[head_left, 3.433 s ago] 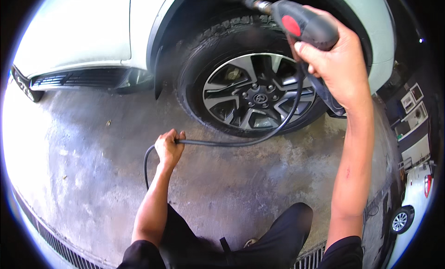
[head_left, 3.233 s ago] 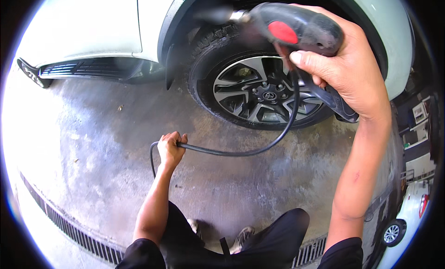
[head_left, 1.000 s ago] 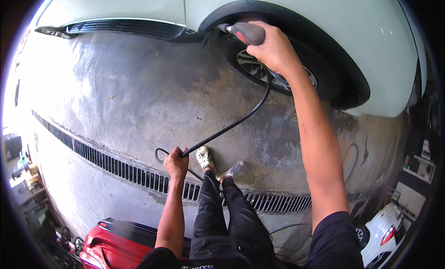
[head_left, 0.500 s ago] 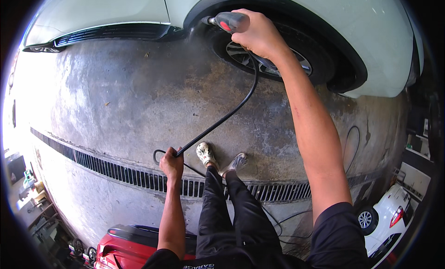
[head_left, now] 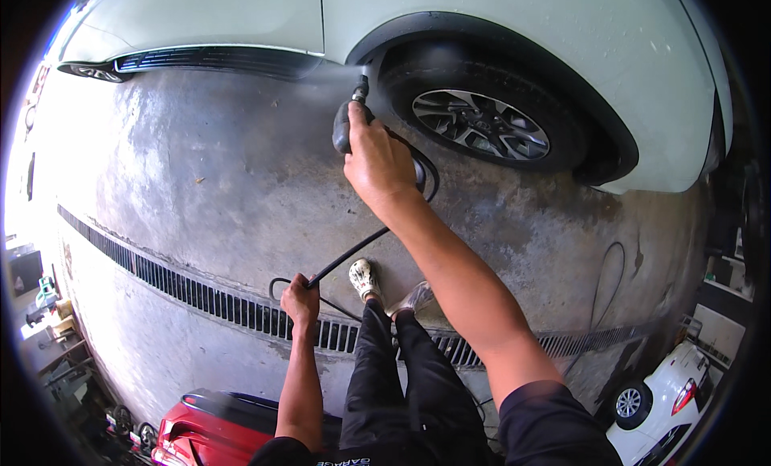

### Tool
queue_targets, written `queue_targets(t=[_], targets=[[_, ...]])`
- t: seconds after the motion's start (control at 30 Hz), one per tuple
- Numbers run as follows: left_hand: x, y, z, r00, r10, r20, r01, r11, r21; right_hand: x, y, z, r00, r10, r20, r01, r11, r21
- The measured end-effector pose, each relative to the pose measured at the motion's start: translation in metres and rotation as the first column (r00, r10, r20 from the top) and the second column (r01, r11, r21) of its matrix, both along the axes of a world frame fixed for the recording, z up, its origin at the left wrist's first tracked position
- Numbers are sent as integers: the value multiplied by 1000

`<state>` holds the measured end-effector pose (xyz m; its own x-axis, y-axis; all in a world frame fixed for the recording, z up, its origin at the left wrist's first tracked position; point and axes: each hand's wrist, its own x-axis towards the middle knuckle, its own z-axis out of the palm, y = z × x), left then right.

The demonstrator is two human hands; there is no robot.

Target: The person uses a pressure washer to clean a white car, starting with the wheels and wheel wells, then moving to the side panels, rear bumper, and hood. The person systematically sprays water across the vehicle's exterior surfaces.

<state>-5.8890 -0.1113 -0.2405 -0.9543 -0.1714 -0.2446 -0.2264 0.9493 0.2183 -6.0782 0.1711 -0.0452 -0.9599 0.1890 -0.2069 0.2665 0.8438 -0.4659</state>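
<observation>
My right hand is wrapped round a dark spray gun, whose nozzle points away from me at the front edge of the wheel arch. A pale mist of spray spreads about the nozzle tip. Just right of it is the car's wheel, with a black tyre and a spoked silver-and-black rim. From the gun a black hose loops down to my left hand, whose fingers are closed on it above the drain. The pale car's body fills the top of the view.
A metal drain grate crosses the concrete floor near my feet. Behind me at lower left is a red car; a small white toy-like car stands at lower right. More hose lies on the floor at right. Clutter lines the left edge.
My right hand with the spray gun has moved left and nearer to me, off the wheel. The gun now points forward instead of left, uncovering the rim. My left hand still holds the hose.
</observation>
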Motion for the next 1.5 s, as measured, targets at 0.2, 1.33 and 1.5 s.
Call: queue_targets(t=[0.2, 1.33, 1.5], targets=[[-11, -29, -3, 999, 38, -23, -37, 999, 15, -15, -28, -7, 998, -53, -46, 52, 999, -3], [-21, -51, 0, 999, 14, 39, -17, 996, 83, -22, -34, -10, 999, -42, 3, 42, 997, 60], [-34, -35, 8, 999, 33, 14, -34, 996, 82, -35, -32, -2, 998, -56, -8, 57, 992, 110]])
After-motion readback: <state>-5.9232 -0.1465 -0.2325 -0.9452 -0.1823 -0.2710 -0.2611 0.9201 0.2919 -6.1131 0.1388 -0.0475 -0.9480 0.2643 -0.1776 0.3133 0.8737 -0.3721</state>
